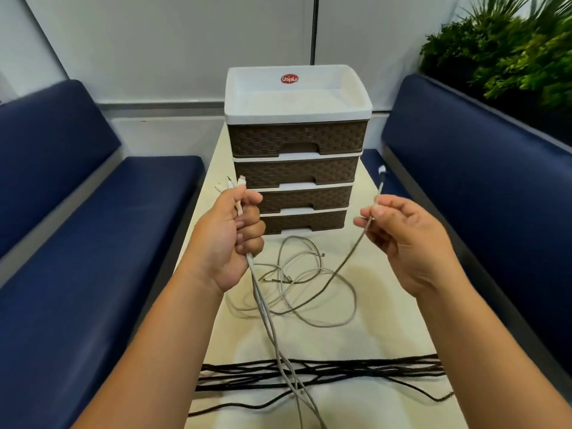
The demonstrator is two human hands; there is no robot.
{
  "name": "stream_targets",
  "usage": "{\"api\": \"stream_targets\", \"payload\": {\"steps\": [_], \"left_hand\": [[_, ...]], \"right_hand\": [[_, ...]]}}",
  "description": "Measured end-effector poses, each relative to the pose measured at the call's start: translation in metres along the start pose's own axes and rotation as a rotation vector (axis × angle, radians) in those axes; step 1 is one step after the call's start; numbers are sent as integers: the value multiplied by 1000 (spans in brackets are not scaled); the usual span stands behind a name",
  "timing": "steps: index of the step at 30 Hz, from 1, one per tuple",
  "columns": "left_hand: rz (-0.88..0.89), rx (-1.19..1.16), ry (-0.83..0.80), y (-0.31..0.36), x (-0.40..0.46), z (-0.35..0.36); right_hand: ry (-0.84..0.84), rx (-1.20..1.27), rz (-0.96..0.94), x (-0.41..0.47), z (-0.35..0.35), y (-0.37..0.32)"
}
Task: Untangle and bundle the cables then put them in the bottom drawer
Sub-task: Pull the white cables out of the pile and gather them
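Hands up before the drawer unit point(298, 156): left hand point(230, 236) fisted around several white cable ends point(235, 188), palm inward; right hand point(405, 239) pinching one grey cable point(346, 261) between thumb and forefinger. Loose cables point(297, 280) lie coiled just below the bottom drawer point(301, 221).

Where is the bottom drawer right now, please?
In the head view, the bottom drawer sits shut, lowest in the drawer unit, between the left hand and right hand.
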State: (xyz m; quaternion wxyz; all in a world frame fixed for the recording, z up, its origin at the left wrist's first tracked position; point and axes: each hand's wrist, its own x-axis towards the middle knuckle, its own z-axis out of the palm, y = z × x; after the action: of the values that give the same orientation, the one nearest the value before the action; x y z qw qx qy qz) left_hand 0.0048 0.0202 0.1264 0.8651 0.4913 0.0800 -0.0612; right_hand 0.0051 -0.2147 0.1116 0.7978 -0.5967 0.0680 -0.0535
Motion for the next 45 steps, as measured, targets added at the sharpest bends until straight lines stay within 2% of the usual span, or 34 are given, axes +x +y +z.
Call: {"api": "stream_targets", "payload": {"steps": [3,9,17,19,21,23,26,30,34,41,45], "left_hand": [[-22,-26,-56,-4,-2,10],[66,-72,-156,-11,-4,24],[64,138,-51,-13,-3,31],[107,21,-70,-10,-2,32],[141,-149,-111,0,-1,29],[152,-287,-149,14,0,22],[181,-389,-200,33,1,7],[212,-375,-188,43,0,-6],[191,-284,-119,40,1,-7],[105,77,-50,19,9,-1],[64,249,-184,11,10,11]], "right_hand": [[-177,-14,-103,-30,30,-22],[-301,-151,-124,-58,66,1],[-343,-272,-168,-54,74,21],[-410,-248,-120,-52,68,28],[-560,-271,-19,-47,54,45],[-631,-474,32,-40,33,73],[-477,-862,-46,-18,-5,118],[-246,-1029,-23,9,-20,117],[-187,-663,32,24,13,48],[-322,-439,-441,17,72,-71],[-492,-317,-577,5,94,-97]]}}
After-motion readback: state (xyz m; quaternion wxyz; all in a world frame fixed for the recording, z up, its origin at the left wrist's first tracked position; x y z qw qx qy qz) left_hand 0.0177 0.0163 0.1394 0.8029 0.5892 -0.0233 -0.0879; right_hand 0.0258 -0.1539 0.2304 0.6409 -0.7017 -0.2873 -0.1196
